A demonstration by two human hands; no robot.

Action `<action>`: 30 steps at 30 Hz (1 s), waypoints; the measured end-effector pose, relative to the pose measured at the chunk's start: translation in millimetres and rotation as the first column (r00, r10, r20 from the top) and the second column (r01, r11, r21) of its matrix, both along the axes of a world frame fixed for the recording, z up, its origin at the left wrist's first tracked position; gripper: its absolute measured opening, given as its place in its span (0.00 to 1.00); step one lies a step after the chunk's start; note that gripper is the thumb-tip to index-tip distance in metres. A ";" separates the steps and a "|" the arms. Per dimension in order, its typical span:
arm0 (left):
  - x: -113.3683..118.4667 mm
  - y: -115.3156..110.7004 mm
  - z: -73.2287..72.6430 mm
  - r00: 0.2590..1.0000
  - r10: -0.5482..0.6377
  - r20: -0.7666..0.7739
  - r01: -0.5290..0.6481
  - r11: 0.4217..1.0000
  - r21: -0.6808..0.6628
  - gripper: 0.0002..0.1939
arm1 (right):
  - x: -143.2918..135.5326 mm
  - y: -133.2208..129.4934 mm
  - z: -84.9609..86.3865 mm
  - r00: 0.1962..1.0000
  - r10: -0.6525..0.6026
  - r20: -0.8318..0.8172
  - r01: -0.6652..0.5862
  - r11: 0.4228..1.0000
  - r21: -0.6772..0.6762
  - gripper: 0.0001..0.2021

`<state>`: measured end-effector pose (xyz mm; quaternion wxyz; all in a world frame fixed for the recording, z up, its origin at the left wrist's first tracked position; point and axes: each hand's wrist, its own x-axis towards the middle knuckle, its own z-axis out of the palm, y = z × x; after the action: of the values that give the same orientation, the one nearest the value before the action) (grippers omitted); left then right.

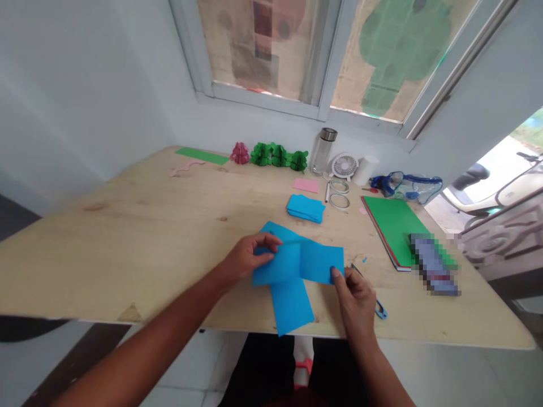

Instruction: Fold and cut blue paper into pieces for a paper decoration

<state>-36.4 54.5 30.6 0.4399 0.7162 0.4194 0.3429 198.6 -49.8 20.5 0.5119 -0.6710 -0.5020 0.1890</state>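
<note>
A creased strip of blue paper [319, 262] is held above the table near its front edge. My right hand [355, 294] pinches the strip's right end between thumb and fingers. At the left part of the strip is my left hand [254, 255], its thumb and fingers apart over the paper, with nothing gripped between them. Beneath the strip lie other blue paper pieces [292, 308], one reaching toward the table edge and another showing behind. Farther back sits a small stack of blue paper [305, 208]. Scissors [380, 309] lie partly hidden behind my right hand.
Green paper shapes [278, 155], a pink paper shape [240, 153], a bottle [323, 151] and a small fan [344, 166] line the back of the wooden table [148, 226]. A green book [392, 226] and a blurred object [435, 265] are at right.
</note>
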 end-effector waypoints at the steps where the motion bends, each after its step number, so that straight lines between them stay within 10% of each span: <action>1: -3.2 14.8 -0.5 0.994 -0.035 -0.107 0.044 0.995 0.086 0.14 | 1.6 4.4 -2.3 1.000 -0.012 -0.015 0.012 1.000 -0.005 0.18; 7: 7.3 79.1 -9.6 0.922 -0.089 -0.377 0.195 0.948 0.252 0.19 | -2.3 26.3 -9.0 0.989 0.045 0.142 -0.034 0.997 -0.076 0.29; 11: 21.7 94.9 -19.0 0.876 -0.084 -0.476 0.268 0.903 0.335 0.22 | -2.5 33.6 -16.0 0.898 0.152 0.412 -0.092 0.983 -0.161 0.17; 20: 36.4 99.9 -27.4 0.818 -0.007 -0.575 0.367 0.776 0.513 0.19 | -2.5 35.3 -24.8 0.761 0.113 0.638 -0.055 0.992 -0.110 0.14; 26: 35.8 87.9 -36.6 0.715 0.033 -0.699 0.572 0.547 0.611 0.16 | -2.4 32.1 -23.1 0.674 0.109 0.731 -0.068 0.994 -0.085 0.14; 30: 27.9 83.5 -37.9 0.658 -0.023 -0.753 0.628 0.568 0.532 0.29 | 0.1 28.6 -17.8 0.618 0.054 0.785 -0.018 0.998 -0.054 0.16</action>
<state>-8.5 138.0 -7.3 -0.0266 0.9716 0.2101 0.1056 198.7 -21.2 2.7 0.2236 -0.6861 -0.6846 -0.1027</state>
